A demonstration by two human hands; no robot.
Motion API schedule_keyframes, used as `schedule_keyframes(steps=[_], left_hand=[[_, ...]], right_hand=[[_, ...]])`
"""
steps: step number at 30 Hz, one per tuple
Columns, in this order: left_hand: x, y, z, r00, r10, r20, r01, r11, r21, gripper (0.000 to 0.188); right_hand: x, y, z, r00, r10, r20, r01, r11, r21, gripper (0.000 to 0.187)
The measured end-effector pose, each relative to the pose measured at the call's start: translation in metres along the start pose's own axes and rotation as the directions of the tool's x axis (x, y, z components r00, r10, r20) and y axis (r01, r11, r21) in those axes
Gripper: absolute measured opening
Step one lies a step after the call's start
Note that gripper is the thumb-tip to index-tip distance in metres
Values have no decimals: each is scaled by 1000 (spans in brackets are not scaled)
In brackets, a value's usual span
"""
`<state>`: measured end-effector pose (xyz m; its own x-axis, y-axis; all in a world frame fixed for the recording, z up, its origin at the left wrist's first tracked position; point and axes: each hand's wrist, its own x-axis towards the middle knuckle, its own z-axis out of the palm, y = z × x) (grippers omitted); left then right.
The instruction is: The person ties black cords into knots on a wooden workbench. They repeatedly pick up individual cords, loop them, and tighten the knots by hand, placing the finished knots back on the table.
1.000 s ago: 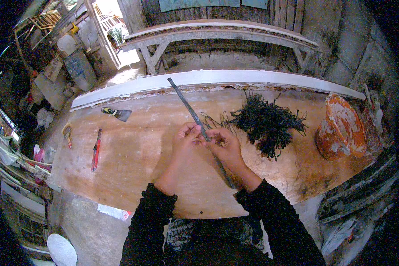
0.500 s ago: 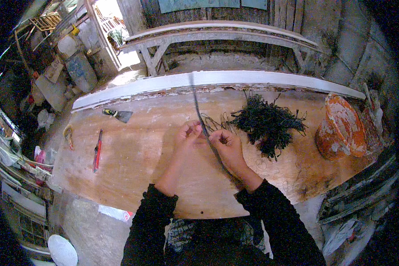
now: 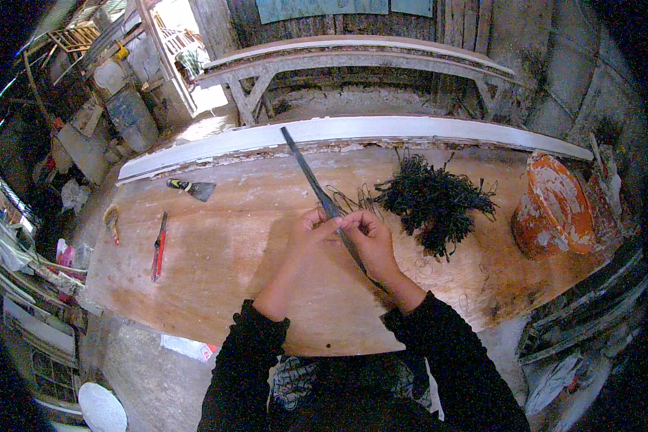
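Note:
A long, thin black strip [image 3: 306, 167] slants across the middle of the table between my hands. Its upper end reaches to the white board, and its lower part runs along my right palm. My left hand [image 3: 314, 227] pinches it from the left side. My right hand [image 3: 367, 234] grips it with thumb and forefinger, close against the left fingertips. To the right of my hands lies a heaped bundle of black cords or strips [image 3: 435, 201]. Beside it, some thin loose strands [image 3: 353, 198] lie partly behind my fingers.
On the left of the wooden table [image 3: 216, 288] lie a putty knife [image 3: 193, 189], a red-handled tool [image 3: 159, 246] and a small brush [image 3: 111, 222]. A plaster-smeared orange bucket [image 3: 551, 212] sits tipped at the right. A long white board [image 3: 353, 129] runs along the far edge.
The strip's upper end has swung to the left, and its flat side now shows wider. My left fingers have come up to the strip, meeting the right fingers.

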<state>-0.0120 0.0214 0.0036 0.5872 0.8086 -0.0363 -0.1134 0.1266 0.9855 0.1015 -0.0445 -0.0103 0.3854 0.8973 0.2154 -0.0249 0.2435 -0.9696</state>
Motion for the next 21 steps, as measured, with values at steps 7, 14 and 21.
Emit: schedule_keyframes(steps=[7,14,21], left_hand=[[2,-3,-4,1000,-8,-9,8,997,82,11],[3,-6,-3,997,64,-53,-60,996,63,12],[8,-16,-10,997,81,-8,-81,997,4,17]], right_hand=[[-2,-9,0,999,35,10,-36,993,110,5],[0,-6,-2,997,-66,41,66,998,-2,10],[-3,-9,3,999,-12,46,6,994,113,11]])
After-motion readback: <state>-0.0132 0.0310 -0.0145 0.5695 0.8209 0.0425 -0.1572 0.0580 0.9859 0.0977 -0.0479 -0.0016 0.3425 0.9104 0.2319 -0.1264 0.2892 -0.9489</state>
